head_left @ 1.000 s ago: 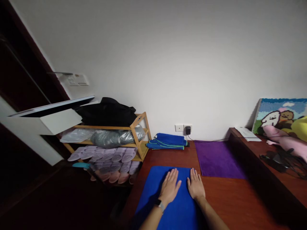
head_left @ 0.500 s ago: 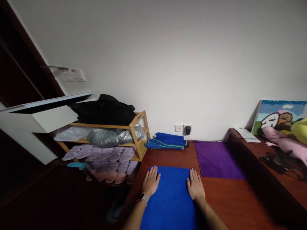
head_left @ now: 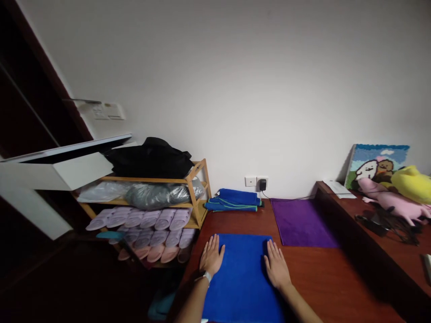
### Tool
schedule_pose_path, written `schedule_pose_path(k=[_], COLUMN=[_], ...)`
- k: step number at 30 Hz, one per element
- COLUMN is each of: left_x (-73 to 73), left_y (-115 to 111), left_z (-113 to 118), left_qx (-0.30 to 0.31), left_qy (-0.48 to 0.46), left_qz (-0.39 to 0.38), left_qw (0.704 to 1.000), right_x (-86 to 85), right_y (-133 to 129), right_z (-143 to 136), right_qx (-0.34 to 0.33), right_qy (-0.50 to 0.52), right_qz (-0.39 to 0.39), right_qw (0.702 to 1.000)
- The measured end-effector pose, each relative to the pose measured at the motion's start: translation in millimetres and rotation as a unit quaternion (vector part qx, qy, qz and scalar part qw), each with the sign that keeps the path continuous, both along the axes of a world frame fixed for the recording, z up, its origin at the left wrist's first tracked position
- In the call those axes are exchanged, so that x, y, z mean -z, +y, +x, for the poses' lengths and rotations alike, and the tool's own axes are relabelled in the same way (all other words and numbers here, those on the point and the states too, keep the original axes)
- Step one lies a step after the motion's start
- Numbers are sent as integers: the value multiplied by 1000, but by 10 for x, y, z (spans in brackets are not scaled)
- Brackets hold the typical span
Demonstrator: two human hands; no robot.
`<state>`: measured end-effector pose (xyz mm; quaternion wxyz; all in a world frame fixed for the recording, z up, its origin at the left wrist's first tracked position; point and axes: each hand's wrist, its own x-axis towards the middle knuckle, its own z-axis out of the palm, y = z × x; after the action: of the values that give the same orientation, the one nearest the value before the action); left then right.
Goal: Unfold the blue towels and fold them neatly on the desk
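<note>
A blue cloth (head_left: 243, 278) lies spread on the reddish-brown table (head_left: 323, 278). My left hand (head_left: 212, 256) rests flat on its left edge near the far corner, fingers stretched forward and thumb apart. On the opposite edge, my right hand (head_left: 276, 264) lies flat near the far right corner, its thumb over the cloth. Neither hand holds anything. A purple cloth (head_left: 303, 223) lies flat to the right, beyond my right hand. Folded blue cloths with green edging (head_left: 234, 200) sit by the wall.
Left of the table stands a wooden rack (head_left: 198, 193) with slippers (head_left: 148, 220), plastic-wrapped items and a black bag (head_left: 151, 158). A plug (head_left: 262, 184) with a cable is at the wall. Plush toys (head_left: 397, 204) and a picture (head_left: 377, 166) are on the right.
The view has shifted slightly, showing more of the blue cloth's near end and the right side. Both hands stay flat at the cloth's edges.
</note>
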<state>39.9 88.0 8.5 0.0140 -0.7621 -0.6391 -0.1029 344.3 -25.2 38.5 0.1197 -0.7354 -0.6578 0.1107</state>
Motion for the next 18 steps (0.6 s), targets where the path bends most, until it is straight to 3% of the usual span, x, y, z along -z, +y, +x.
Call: schedule_pose_path(k=[5,9,13,16,18], left_x=[-87,-233,-257,-160,-94], left_y=[15,-93,-574,-1074,-1326], left_z=[-22,92,703,1341,1642], left_qx=[0,15,115,257,284], left_qy=[8,5,-37,-54,-66], left_qz=[9,62,91,31,-6], left_qw=[1000,998,988,964,957], right_x=[121,170,120,66,47], right_y=[-524,-631,-612,-637,-662], right_z=[-117,-144,-145,-141,-136], right_qx=[25,23,19,6,-14], right_qy=[16,22,13,-6,-20], right_qz=[5,-16,-20,-35,-38], right_qw=[1000,999,1000,999,999])
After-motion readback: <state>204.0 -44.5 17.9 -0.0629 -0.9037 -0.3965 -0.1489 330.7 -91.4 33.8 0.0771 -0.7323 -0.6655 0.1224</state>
